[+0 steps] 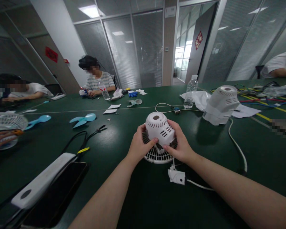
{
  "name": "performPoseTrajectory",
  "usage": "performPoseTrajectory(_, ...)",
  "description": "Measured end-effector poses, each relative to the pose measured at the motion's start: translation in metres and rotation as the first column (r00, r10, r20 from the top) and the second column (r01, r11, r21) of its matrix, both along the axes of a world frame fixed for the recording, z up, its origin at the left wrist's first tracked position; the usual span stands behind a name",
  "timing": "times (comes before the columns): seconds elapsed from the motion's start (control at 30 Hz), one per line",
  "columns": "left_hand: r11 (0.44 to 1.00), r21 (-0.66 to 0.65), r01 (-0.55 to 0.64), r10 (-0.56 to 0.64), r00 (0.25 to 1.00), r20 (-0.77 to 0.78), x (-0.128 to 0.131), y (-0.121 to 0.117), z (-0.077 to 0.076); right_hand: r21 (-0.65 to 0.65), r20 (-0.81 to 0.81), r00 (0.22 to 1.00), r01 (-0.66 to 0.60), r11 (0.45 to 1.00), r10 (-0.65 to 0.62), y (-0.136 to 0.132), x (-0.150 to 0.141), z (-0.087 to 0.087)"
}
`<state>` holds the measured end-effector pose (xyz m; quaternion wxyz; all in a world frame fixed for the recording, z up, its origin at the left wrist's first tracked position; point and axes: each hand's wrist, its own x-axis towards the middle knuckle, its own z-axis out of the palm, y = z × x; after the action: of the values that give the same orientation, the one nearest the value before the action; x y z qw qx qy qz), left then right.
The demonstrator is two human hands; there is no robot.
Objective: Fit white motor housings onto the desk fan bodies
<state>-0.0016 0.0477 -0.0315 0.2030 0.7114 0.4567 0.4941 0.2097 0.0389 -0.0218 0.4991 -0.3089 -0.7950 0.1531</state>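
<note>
Green table [145,200] before glass partition [147,47]

Over a flat, dark-green tabletop [145,197] shows a white, domed plastic housing [160,128]; from it, a light-blue, three-bladed plastic propeller [83,120] shows at nine o'clock, a grey-and-white striped cloth shirt [107,82] at ten, a red-and-white patterned, diamond-shaped hanging [198,40] at one.
</note>
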Motion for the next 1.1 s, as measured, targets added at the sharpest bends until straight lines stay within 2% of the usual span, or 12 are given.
performPoseTrajectory(0.27, 0.999, 0.05, 0.019, -0.02, 1.0, 0.022, 0.0017, 0.0007, -0.0017, 0.041, 0.03, 0.996, 0.086, 0.995, -0.088, -0.0022, -0.0011, 0.0009)
performPoseTrajectory(0.77, 0.996, 0.082, 0.043, -0.046, 0.999, 0.03, 0.0028, 0.0, -0.0024, 0.06, -0.033, 0.997, 0.068, 0.996, -0.066, -0.003, 0.0001, 0.0)
performPoseTrajectory(1.1, 0.99, 0.138, 0.023, -0.02, 1.0, -0.018, 0.0023, 0.0, -0.0017, 0.033, -0.075, 0.995, 0.064, 0.997, -0.061, -0.0011, -0.0013, -0.004)
